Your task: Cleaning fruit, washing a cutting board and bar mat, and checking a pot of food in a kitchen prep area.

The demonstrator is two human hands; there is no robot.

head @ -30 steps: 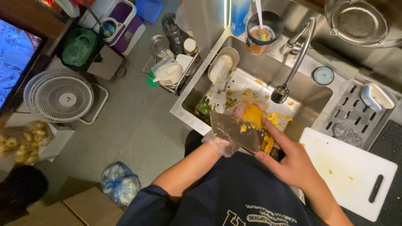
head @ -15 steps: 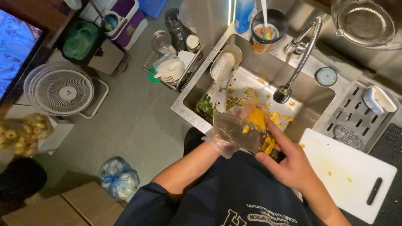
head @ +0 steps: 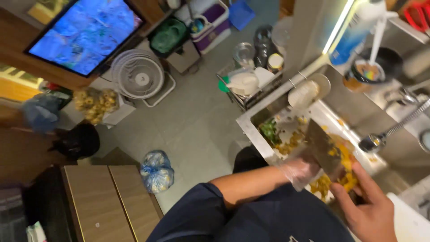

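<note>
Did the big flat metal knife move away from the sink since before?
No. The broad grey metal cleaver stays over the steel sink, beside the curved tap; only the camera turned. The gloved left hand holds it.

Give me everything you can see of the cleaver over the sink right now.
The cleaver has a broad, rectangular, grey blade that looks like metal, blurred by motion. It is tilted over the steel sink, with yellow fruit scraps clinging to its flat. The left hand, in a thin clear glove, grips its handle end; the handle itself is hidden. The bare right hand reaches to the scraps beside the blade.
</note>
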